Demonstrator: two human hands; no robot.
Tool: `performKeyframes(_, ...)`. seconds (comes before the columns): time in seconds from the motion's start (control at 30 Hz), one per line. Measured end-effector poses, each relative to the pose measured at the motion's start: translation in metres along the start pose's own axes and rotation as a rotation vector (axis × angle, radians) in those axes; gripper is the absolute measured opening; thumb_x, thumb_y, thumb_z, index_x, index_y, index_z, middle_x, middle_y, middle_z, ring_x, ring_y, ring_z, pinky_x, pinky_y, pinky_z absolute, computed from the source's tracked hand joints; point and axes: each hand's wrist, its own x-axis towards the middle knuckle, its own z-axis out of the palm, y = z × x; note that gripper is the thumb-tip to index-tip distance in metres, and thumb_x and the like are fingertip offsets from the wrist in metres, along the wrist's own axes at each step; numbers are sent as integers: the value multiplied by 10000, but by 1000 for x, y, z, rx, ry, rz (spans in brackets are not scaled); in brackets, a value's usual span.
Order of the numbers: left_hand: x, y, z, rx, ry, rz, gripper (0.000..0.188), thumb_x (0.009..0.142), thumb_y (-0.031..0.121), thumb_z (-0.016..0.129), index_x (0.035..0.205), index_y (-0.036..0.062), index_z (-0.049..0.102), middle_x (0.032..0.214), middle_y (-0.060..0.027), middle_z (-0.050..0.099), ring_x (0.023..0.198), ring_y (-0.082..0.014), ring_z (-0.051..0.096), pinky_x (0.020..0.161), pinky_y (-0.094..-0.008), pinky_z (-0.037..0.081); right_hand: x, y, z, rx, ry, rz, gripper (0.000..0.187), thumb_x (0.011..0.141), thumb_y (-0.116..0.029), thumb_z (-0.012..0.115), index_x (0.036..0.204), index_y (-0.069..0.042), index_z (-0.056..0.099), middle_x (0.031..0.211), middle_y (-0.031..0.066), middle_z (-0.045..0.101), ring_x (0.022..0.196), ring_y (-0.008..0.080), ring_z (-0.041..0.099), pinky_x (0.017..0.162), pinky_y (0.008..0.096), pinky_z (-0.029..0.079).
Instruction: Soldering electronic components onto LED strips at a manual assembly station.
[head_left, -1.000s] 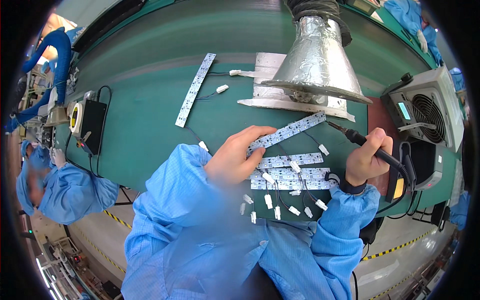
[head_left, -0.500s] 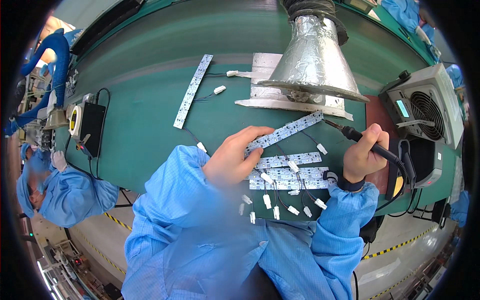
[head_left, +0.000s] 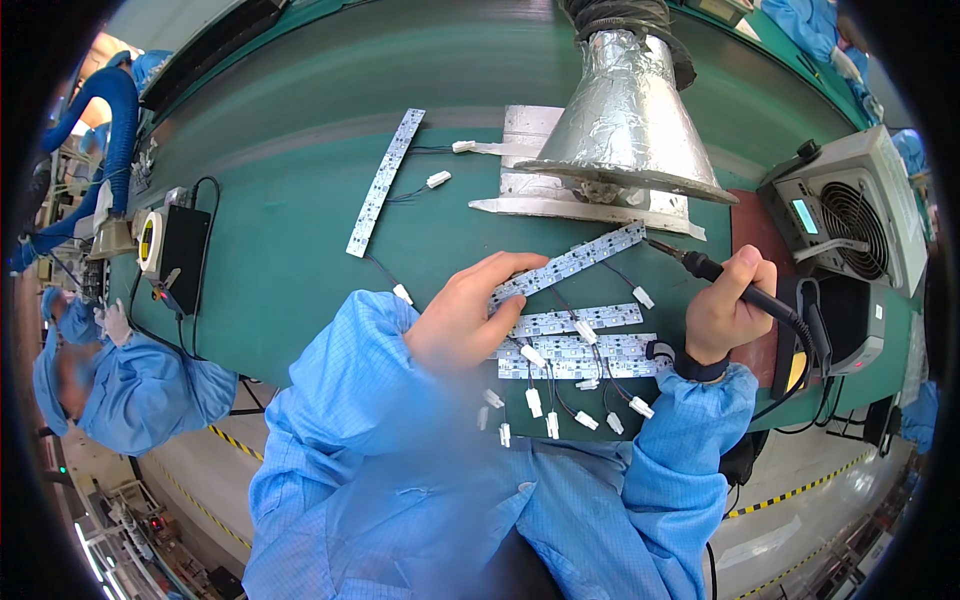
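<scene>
My left hand (head_left: 472,306) grips the near-left end of a white LED strip board (head_left: 580,262), thumb on one side and fingers on the other. The board slants up to the right. In my right hand (head_left: 732,302) is a soldering iron (head_left: 708,270), held like a pen. Its tip lies at or very close to the board's far right end; contact is too small to tell. Just below, more LED boards (head_left: 590,357) lie side by side, with dark wires and white connectors (head_left: 534,402) hanging toward me. Another LED board (head_left: 386,182) lies apart at the far left.
A foil-covered fume hood (head_left: 630,110) stands over a pale metal plate (head_left: 530,182) at the back. A grey machine with a fan (head_left: 850,215) and the iron's station (head_left: 855,325) are at the right. A black box (head_left: 182,258) stands left, near a co-worker (head_left: 130,375).
My hands, the board and the soldering iron look unmoved. At the left, the co-worker's gloved hand has shifted slightly.
</scene>
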Motion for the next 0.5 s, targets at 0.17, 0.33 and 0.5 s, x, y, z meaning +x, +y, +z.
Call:
performKeyframes(0.17, 1, 1, -1, -2, -16, -22, 408, 876, -26, 522, 1283, -36, 546, 1158, -181, 625, 1085, -291, 615, 960, -349, 459, 1, -1, -2, -59, 13, 1, 370, 978, -185, 577, 656, -37, 469, 621, -9, 485, 578, 65, 403, 521, 247, 304)
performKeyframes(0.33, 0, -4, -4, 1, 10, 11, 424, 857, 11, 597, 1276, -38, 554, 1188, -185, 632, 1100, -295, 626, 959, -349, 472, 14, 3, -8, -76, 164, 19, 375, 979, -171, 556, 647, -29, 455, 619, 11, 494, 572, 78, 427, 536, 241, 349)
performKeyframes(0.5, -4, 3, -11, 140, 91, 84, 434, 831, 18, 661, 1252, -42, 573, 1173, -169, 648, 1064, -261, 643, 930, -343, 491, 22, 7, -12, -94, 236, 74, 351, 981, -164, 546, 668, -22, 478, 660, 15, 496, 612, 90, 446, 566, 237, 385)
